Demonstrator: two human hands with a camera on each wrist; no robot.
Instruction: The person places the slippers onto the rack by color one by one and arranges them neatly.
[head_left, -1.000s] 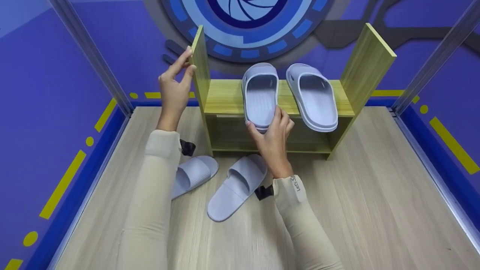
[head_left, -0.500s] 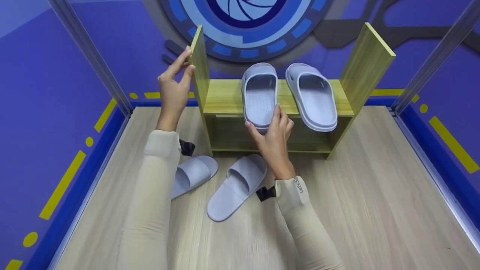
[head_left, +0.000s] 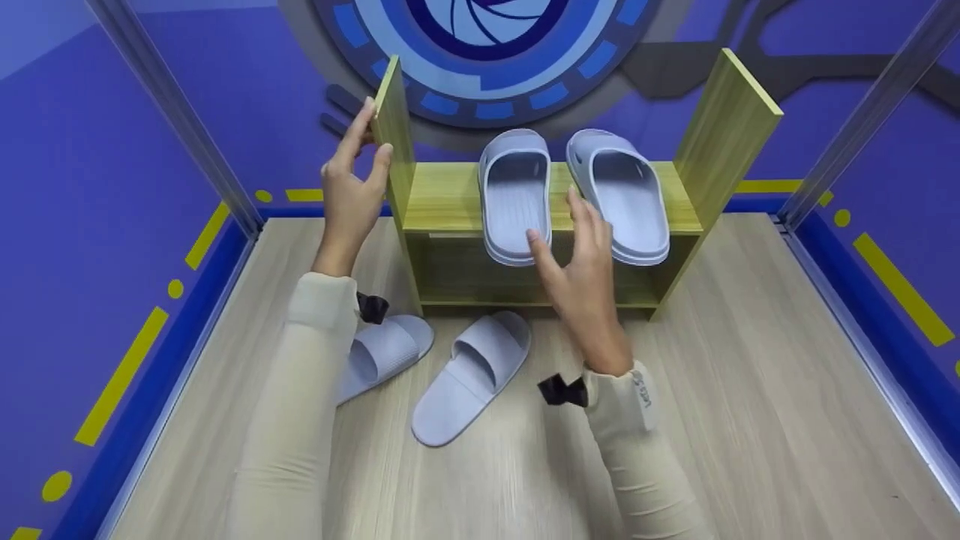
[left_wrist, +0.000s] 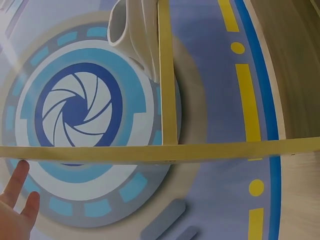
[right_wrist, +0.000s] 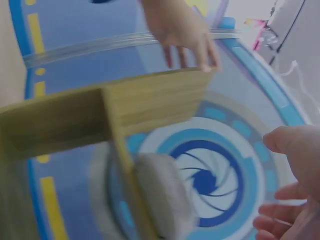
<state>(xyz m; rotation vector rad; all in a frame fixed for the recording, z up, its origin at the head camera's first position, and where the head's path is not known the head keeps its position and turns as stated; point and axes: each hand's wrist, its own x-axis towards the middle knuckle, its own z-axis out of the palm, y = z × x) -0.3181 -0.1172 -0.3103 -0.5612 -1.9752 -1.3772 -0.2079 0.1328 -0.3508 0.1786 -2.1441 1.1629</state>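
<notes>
Your right hand is open near the centre of the frame, just beside a slipper on the rack. Your left hand, upper left, touches the rack's side, fingers relaxed. Another slipper sits right of centre; two sandals lie lower middle.

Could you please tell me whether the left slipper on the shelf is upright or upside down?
Upright: the slipper rests sole-down on the shelf, its opening facing up in the head view.
</notes>
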